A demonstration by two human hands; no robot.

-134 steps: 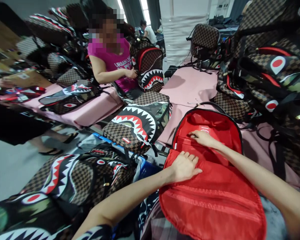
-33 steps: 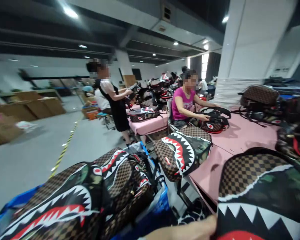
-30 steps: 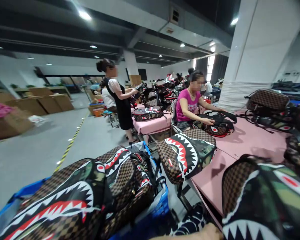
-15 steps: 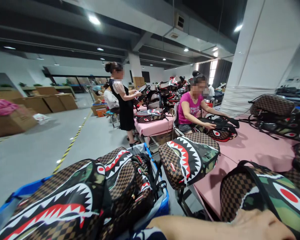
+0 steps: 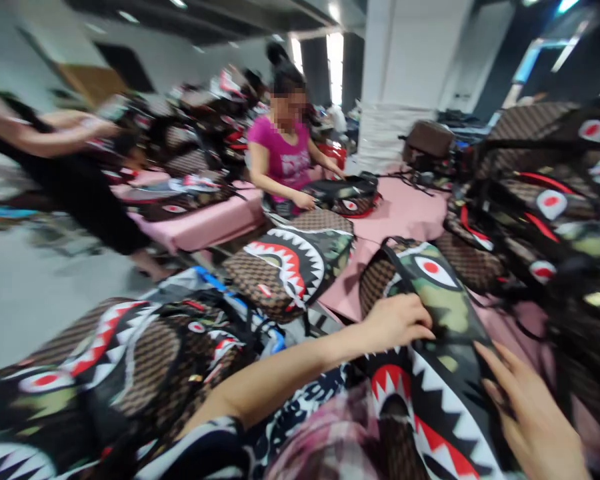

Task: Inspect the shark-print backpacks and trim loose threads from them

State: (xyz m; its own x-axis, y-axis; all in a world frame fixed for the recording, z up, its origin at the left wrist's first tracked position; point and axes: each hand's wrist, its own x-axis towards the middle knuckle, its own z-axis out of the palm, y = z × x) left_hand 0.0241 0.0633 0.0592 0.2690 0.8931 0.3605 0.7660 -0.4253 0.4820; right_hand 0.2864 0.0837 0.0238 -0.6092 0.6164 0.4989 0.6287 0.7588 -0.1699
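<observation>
A backpack (image 5: 445, 313) with a brown check, camouflage and a printed shark mouth and red eye leans in front of me at the pink table's near edge. My left hand (image 5: 397, 321) lies across its upper left part by a black strap, fingers curled and closed on the bag. At the bag's right side my right hand (image 5: 535, 407) grips the edge, its fingers partly hidden and blurred. A second shark-print backpack (image 5: 295, 263) lies flat on the table corner just beyond.
Left of me, a blue-rimmed bin (image 5: 215, 283) holds several similar backpacks. More backpacks (image 5: 540, 193) are heaped on the right of the pink table (image 5: 405, 207). A seated co-worker (image 5: 285, 147) handles a black bag (image 5: 347, 193) across from me; another person (image 5: 65, 167) stands left.
My view has swung right and down toward the near backpack. My left hand now rests on that bag with its fingers showing, and my right hand has come into view at its side.
</observation>
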